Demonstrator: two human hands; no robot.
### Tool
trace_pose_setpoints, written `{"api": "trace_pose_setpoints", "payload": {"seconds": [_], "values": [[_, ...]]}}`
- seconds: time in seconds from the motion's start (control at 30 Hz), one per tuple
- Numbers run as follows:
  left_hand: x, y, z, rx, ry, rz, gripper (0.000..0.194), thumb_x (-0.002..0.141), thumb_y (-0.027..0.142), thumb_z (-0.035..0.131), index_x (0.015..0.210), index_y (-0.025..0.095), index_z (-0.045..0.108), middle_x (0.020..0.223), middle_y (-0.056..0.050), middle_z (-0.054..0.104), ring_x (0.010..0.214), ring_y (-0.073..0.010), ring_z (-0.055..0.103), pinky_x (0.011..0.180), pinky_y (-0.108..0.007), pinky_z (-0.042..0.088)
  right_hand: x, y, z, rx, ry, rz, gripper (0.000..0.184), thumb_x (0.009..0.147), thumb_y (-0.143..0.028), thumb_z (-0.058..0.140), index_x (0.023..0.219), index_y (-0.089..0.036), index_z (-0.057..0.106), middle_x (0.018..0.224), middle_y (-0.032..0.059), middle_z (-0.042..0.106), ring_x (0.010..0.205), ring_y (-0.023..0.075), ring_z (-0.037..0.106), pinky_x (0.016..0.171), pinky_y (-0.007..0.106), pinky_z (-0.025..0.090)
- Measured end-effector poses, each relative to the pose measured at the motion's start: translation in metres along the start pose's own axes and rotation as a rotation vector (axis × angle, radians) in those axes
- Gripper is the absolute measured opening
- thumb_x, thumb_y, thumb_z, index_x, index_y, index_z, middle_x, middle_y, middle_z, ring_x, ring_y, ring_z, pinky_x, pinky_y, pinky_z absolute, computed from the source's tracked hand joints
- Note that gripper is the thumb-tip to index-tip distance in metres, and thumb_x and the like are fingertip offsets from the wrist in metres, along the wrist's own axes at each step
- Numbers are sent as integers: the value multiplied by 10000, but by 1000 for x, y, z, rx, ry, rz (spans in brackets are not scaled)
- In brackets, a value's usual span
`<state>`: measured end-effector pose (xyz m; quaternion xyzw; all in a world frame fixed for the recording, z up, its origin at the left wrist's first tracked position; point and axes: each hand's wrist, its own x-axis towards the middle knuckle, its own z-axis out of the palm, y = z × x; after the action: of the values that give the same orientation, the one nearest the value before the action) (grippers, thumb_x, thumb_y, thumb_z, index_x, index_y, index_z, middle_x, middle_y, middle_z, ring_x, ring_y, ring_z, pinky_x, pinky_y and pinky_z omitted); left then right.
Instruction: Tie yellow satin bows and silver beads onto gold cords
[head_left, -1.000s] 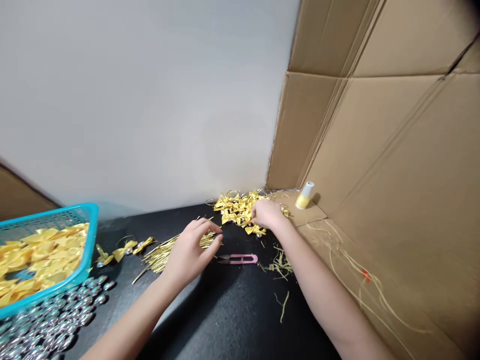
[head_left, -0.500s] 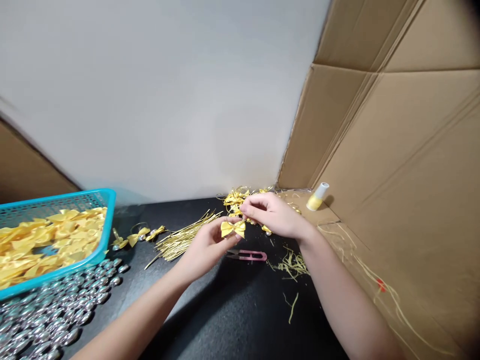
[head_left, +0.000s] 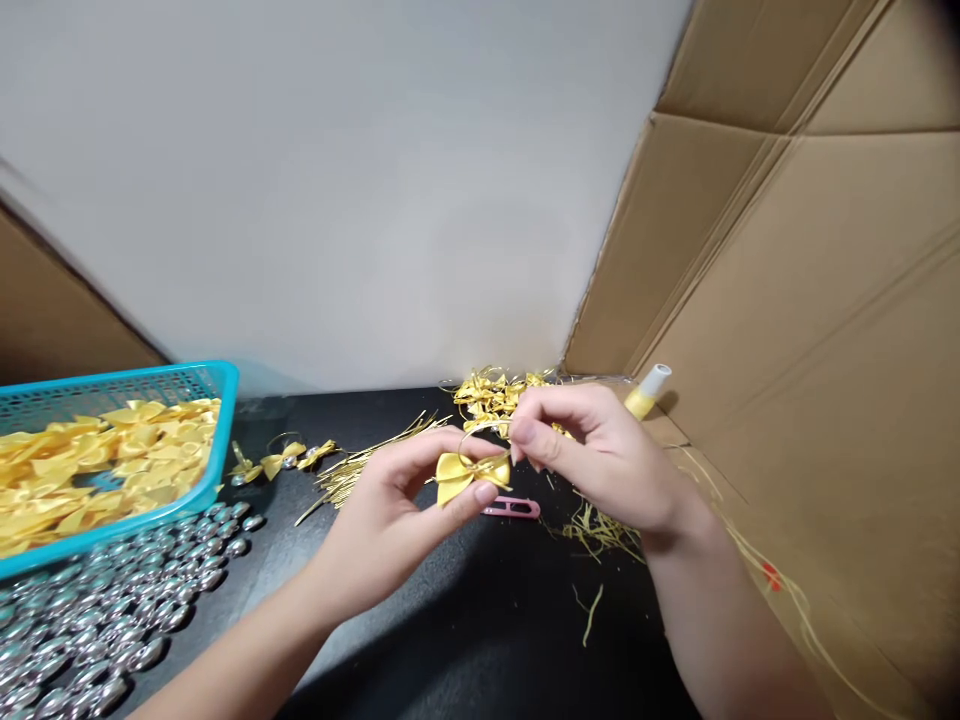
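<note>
My left hand (head_left: 390,520) pinches a small yellow ribbon bow (head_left: 459,474) between thumb and fingers, raised above the black table (head_left: 450,640). My right hand (head_left: 600,455) grips the thin gold wire (head_left: 487,440) looped at the bow's middle. Behind the hands lies a pile of finished yellow bows (head_left: 491,393) by the wall. A bundle of gold wires (head_left: 360,468) lies to the left of my left hand. Pink thread snips (head_left: 514,508) lie on the table just under the hands.
A teal basket (head_left: 202,440) full of yellow bows stands at the left, with several silver beads (head_left: 112,620) spread before it. Loose bows (head_left: 281,460) lie beside it. Cardboard walls (head_left: 810,300) close the right side; a small yellow bottle (head_left: 646,392) stands there. Wire trimmings (head_left: 596,530) litter the table.
Both hands left the table piles, met over the snips and rose toward me with one bow. My right hand now grips the gold wire at the bow's middle.
</note>
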<state>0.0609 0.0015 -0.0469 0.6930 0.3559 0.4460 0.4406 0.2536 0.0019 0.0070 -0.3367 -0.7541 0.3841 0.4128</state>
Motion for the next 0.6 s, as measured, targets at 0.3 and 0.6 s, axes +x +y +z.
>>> {"api": "trace_pose_setpoints", "payload": {"seconds": [0.3,0.6], "values": [[3,0,-1,83,-28,-31,162,803,343,672,931,250,704,813,2,724,725,-176,655,645,-289,518,3,7,5,-16,78,83,266,893,-348,566,692,-176,593,607,-39,510,557,78,453,521,213,362],[35,-33,-100,1435,-14,-398,158,746,238,593,818,238,734,875,-64,747,838,-271,670,644,-302,468,11,24,5,-295,182,146,142,855,-325,580,893,-213,660,711,5,613,656,141,549,593,273,421]]}}
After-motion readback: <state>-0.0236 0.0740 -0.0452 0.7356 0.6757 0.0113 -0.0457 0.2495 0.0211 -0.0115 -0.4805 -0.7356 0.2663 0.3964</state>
